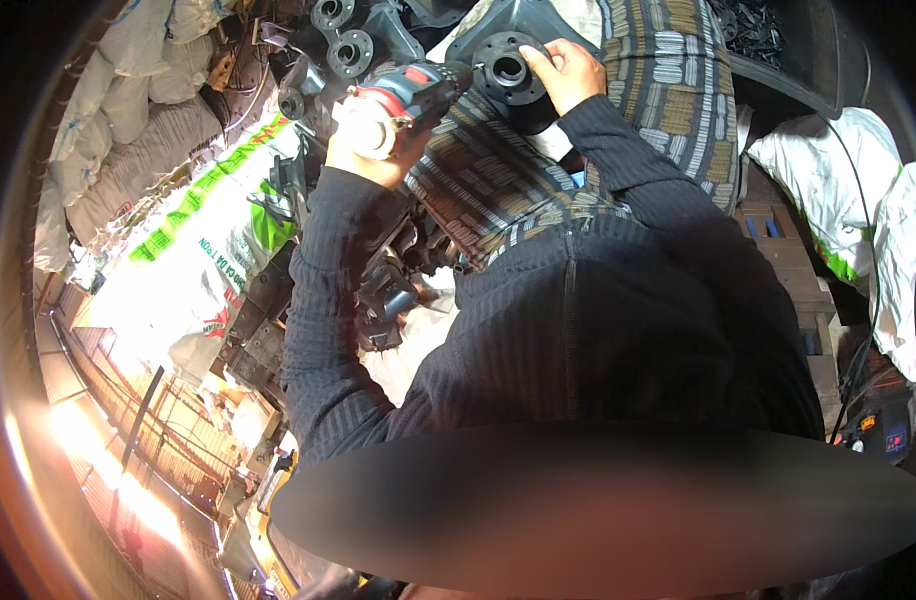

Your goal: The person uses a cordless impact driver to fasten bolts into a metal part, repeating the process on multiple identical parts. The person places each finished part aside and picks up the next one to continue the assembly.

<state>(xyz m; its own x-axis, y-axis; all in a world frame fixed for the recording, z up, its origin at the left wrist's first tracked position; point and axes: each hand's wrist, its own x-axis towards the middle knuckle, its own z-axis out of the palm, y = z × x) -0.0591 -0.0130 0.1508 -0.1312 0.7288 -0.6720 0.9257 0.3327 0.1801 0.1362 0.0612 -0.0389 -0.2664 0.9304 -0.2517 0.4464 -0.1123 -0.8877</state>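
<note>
In my left hand (378, 165) is a cordless drill (418, 88) with a blue-grey and red body, its dark nose pointing right. My fingers are wrapped round it. The nose reaches close to a round black flanged part (486, 62); I cannot tell whether they touch. This part has a raised centre hub and several small holes round its rim, and it sits in front of my lap. With the thumb on its upper right face and the fingers at its edge, my right hand (575, 78) grips the flange. The fingertips are partly hidden.
Similar flanged parts (350, 53) lie at the upper left. Patterned cloth (668, 90) covers my legs. A black bin (793, 75) holds small dark pieces at the upper right. White sacks (828, 165) stand right, a large white-green sack (213, 240) left. A black cable (866, 235) hangs at right.
</note>
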